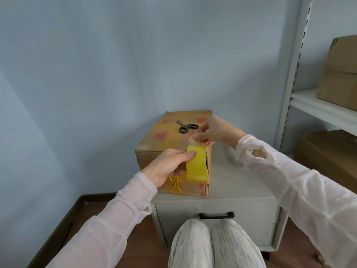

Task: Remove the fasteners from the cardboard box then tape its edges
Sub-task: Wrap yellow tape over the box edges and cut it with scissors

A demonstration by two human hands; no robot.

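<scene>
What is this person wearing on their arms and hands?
Both hands are bare: the left hand and right hand wear no gloves. Long, thin, pale pinkish-white sleeves reach the wrists; the right sleeve looks crinkled, with a small opening near its cuff, the left sleeve smoother.

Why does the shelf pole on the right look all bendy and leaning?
Head view: the wide lens bends things near the edges, so the shelf pole leans; the middle is sharp, the tape roll and scissors crisp; soft light leaves faint slanted shadows on the wall.
</scene>
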